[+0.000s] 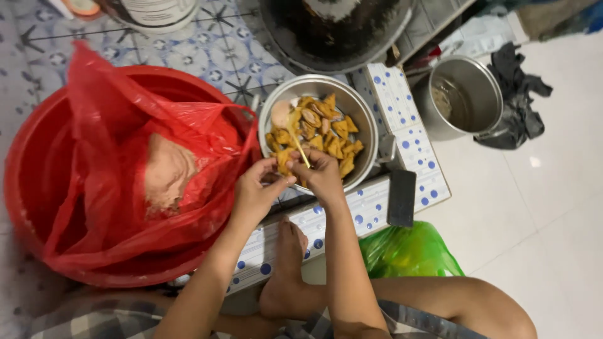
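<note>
A steel bowl (366, 119) on the tiled step holds several yellow-brown stuffed pieces (326, 129). My left hand (254, 191) and my right hand (323, 176) meet at the bowl's near rim. The right hand grips a thin yellow stick (300, 147) that reaches up to a pale lump of paste at the bowl's far left. The left hand's fingers pinch a small yellow piece beside it. A red basin (38, 157) to the left is lined with a red plastic bag (113, 113) that holds pinkish paste (166, 172).
A dark phone (402, 198) lies on the white dotted tile edge. A green plastic bag (408, 251) sits by my knee. An empty steel pot (461, 94) and a dark cloth (518, 94) are on the white floor at right. A large black pan (333, 28) stands behind.
</note>
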